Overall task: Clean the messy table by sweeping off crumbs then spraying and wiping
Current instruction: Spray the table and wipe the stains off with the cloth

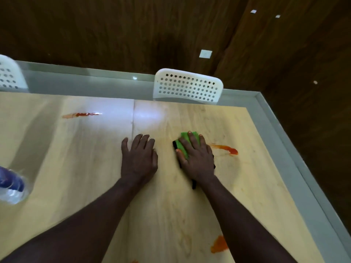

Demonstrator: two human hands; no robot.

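My right hand [196,157] presses flat, fingers spread, on a green sponge with a black underside [182,144] on the light wooden table [85,149]. A red-orange sauce smear [227,149] lies just right of that hand. My left hand [139,158] rests flat on the bare tabletop beside it, holding nothing. Another red smear [83,114] sits far left near the back edge. An orange blotch [219,244] marks the near right part of the table.
A clear bottle with a blue label [11,186] stands at the left edge, blurred. A white perforated chair back [188,86] stands behind the table, another [7,74] at far left. The table's right edge [266,149] runs beside a grey ledge and dark wooden wall.
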